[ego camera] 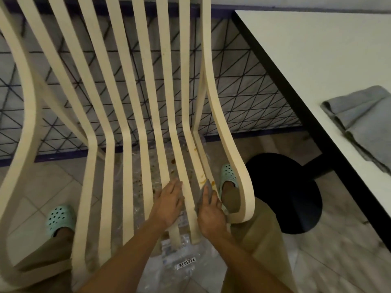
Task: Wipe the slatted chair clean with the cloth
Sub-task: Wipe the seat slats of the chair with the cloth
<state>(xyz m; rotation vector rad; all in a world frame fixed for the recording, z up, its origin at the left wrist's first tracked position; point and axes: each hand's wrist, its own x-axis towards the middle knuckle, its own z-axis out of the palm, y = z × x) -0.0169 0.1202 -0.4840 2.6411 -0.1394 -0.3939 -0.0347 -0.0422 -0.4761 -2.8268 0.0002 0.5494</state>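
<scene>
Low on the seat's right side, right hand grips a grey cloth in curled fingers, pressed against a slat beside the armrest, touching orange-brown stains; left hand lies flat on the neighbouring slats, fingers straight, holding nothing; cream slatted chair fills most of the view; mint clogs, one at each side of the seat; clear plastic sheet with a label on the tiled floor under the slats; white desk with black edge to the right, a grey folded cloth on it, well apart from the chair; black round base beneath the desk.
</scene>
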